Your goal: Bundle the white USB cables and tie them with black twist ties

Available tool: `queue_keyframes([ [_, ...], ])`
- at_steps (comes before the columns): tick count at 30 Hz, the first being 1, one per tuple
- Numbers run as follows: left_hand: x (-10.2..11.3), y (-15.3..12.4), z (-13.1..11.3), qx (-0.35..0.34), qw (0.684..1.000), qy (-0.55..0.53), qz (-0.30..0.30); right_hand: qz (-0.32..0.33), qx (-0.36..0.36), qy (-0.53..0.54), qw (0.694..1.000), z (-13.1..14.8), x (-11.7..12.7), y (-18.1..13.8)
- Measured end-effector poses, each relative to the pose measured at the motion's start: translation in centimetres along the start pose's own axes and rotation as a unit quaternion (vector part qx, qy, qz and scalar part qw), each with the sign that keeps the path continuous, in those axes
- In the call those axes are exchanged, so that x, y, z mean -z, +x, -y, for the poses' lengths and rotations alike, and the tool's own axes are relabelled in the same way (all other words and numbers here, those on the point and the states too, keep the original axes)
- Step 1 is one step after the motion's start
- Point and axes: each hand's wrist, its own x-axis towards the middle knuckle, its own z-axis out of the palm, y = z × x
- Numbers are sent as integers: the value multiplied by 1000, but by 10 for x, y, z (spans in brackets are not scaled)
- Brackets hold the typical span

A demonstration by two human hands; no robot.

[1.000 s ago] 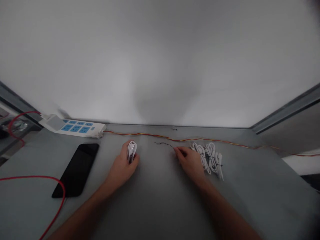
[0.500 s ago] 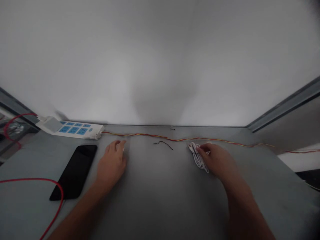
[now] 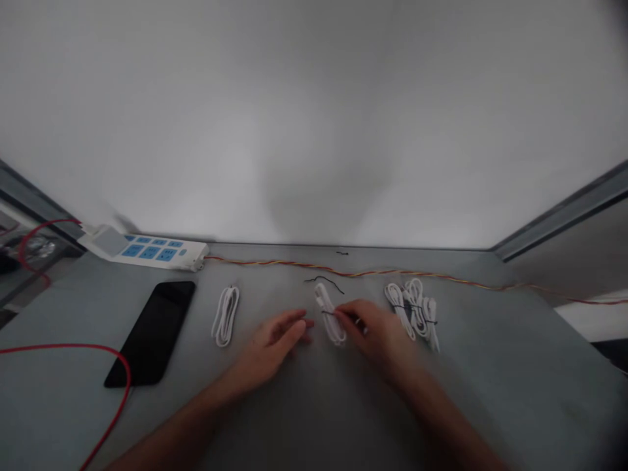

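Observation:
A coiled white cable (image 3: 330,320) with a dark twist tie round its middle stands tilted at the centre of the grey table. My right hand (image 3: 370,330) pinches it by the tie from the right side. Just left of it is my left hand (image 3: 282,337), its fingers apart, slightly blurred, and holding nothing. Farther left lies another coiled white cable (image 3: 226,316), on which I make out no tie. Several tied white cable bundles (image 3: 416,307) lie side by side beyond my right hand.
A white power strip (image 3: 167,252) with blue sockets stands at the back left, and its twisted red and yellow wires (image 3: 294,264) run along the wall. A black phone (image 3: 154,333) lies left, crossed by a red cable (image 3: 115,418). Loose dark ties (image 3: 326,281) lie near the wires.
My right hand has come left from the bundles on the right and now grips a cable at the centre. My left hand has moved right, uncovering the coiled cable on the left.

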Motion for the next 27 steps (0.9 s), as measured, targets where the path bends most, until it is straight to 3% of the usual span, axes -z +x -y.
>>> queue_keyframes([
  [5,-11,0,3,-37,994,-97,38,-11,145,47,988,23,-31,-14],
  [11,-10,4,15,25,976,-209,49,-28,191,74,978,27,-29,-15],
  [14,-9,4,14,0,977,-201,73,-48,236,68,968,26,-28,-14],
  [16,-10,4,10,-7,987,-156,46,-54,252,66,964,24,-29,-14],
  [22,-10,4,7,33,990,-122,-61,-106,204,72,970,18,-31,-13],
  [27,-7,3,2,46,963,-258,-68,-91,132,65,985,11,-24,-10],
])
